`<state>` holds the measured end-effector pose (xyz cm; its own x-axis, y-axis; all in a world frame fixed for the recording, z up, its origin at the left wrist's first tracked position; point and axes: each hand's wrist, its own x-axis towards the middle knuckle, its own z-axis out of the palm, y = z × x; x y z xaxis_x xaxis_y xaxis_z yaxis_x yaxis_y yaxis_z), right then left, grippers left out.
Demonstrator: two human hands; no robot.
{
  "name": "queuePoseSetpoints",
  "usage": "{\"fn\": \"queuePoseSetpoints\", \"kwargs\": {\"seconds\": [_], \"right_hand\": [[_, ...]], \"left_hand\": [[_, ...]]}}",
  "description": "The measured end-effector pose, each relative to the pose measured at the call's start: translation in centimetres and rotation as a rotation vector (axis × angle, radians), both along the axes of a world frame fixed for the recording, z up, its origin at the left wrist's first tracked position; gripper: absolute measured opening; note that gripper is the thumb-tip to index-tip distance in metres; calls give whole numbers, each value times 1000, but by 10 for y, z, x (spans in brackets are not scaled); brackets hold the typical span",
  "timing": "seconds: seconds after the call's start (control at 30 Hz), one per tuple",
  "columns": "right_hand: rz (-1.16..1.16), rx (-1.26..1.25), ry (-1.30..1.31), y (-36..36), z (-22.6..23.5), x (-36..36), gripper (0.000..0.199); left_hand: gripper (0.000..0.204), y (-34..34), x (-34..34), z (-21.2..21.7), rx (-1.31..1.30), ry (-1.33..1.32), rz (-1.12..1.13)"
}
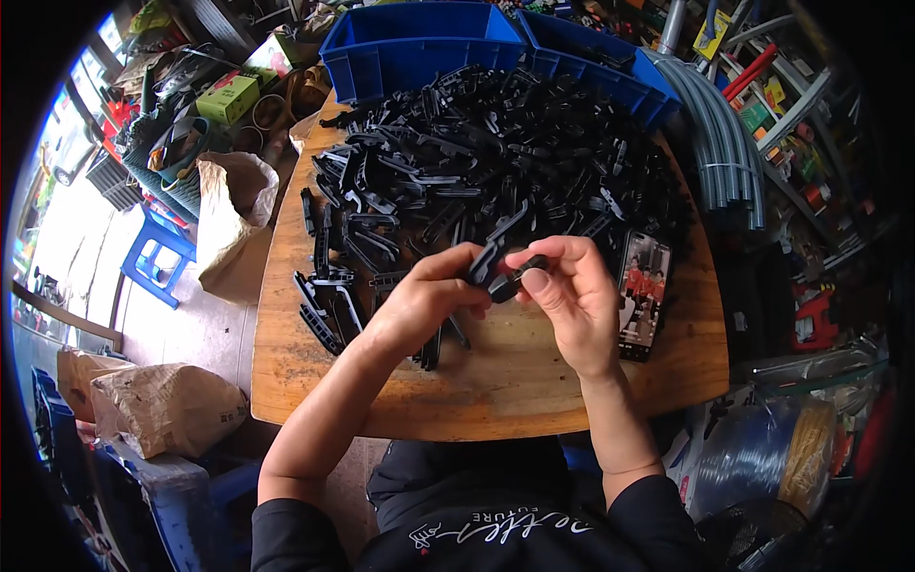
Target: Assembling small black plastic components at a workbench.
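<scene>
My left hand (428, 294) is closed around a long black plastic part (498, 240), which slants up and away to the right. In front of it, my right hand (578, 297) pinches a small dark piece (534, 265) between thumb and fingers. The two pieces meet or nearly meet between my hands; whether they are joined cannot be made out. Beyond my hands a large heap of similar black plastic parts (457, 167) covers the far half of the wooden table (515, 391). A few of these parts (319, 324) lie apart at the left.
A phone (640, 300) with a lit screen lies right of my right hand. Two blue bins (424, 48) stand behind the heap. Grey pipes (720, 143) hang at the right. Paper sacks (233, 224) and a blue stool (160, 253) are at the left.
</scene>
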<state>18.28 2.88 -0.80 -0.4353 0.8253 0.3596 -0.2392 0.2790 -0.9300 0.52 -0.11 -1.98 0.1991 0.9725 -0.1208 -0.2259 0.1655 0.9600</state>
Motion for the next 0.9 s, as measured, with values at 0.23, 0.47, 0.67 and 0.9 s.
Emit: {"fn": "queuePoseSetpoints", "kwargs": {"seconds": [0.23,0.47,0.67,0.9], "right_hand": [[-121,168,-152,-6,-8,17,20],[-151,434,-314,-3,-17,14,19],[-120,318,-285,-4,-19,20,21],[128,-121,-209,1,-16,29,40]], "left_hand": [[29,0,6,-8,53,221,-118],[32,-12,17,-12,422,554,-14],[36,-11,14,-7,526,776,-81],[32,-15,18,-8,642,722,-102]]}}
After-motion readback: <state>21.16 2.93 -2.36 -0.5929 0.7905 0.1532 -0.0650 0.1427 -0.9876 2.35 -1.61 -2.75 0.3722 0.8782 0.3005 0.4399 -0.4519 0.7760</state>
